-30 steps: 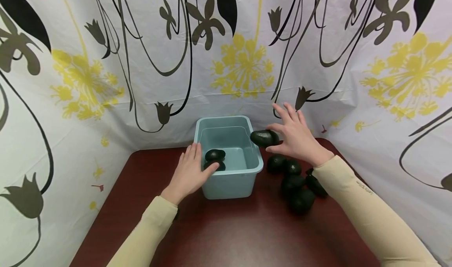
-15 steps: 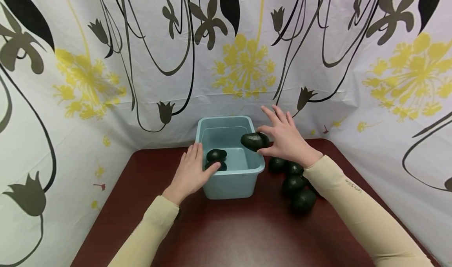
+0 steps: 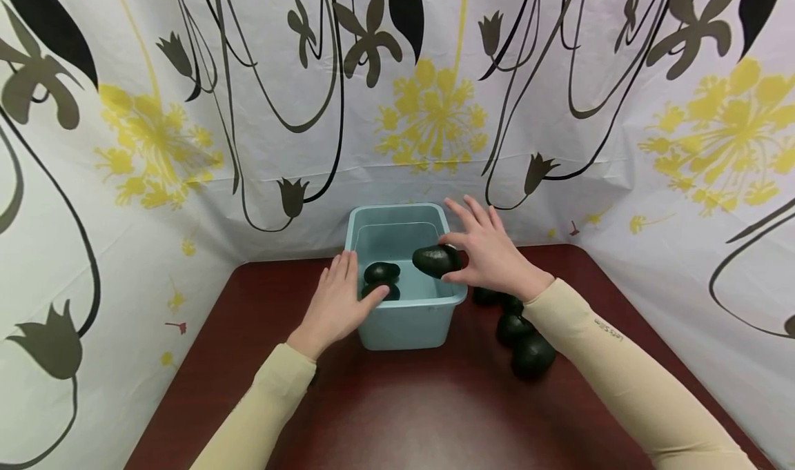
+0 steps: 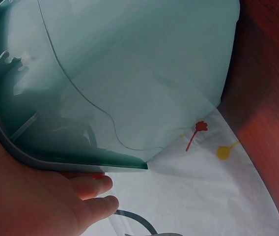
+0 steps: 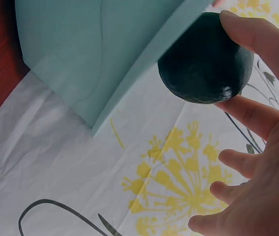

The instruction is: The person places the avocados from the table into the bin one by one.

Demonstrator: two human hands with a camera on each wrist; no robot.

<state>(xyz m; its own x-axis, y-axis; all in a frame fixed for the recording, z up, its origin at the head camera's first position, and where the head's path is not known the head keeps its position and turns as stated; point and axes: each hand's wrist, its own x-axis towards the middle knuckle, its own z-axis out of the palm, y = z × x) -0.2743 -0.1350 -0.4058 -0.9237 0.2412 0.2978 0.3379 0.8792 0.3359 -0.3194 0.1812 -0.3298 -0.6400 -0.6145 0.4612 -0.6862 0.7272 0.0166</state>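
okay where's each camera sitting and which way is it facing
Head-worn: looks forward and down at the bin; left hand, right hand and sleeves show.
On left wrist: faces the bin's side; left hand shows.
On right wrist: faces the held avocado and bin; right hand shows.
The wrist views share the bin and patterned cloth.

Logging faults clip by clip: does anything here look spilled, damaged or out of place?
Nothing stands out. The teal bin stands upright with two avocados inside, the right hand pinches another avocado over it, and the other avocados sit clustered on the table. No spill or damage shows, though the right sleeve hides part of that cluster.
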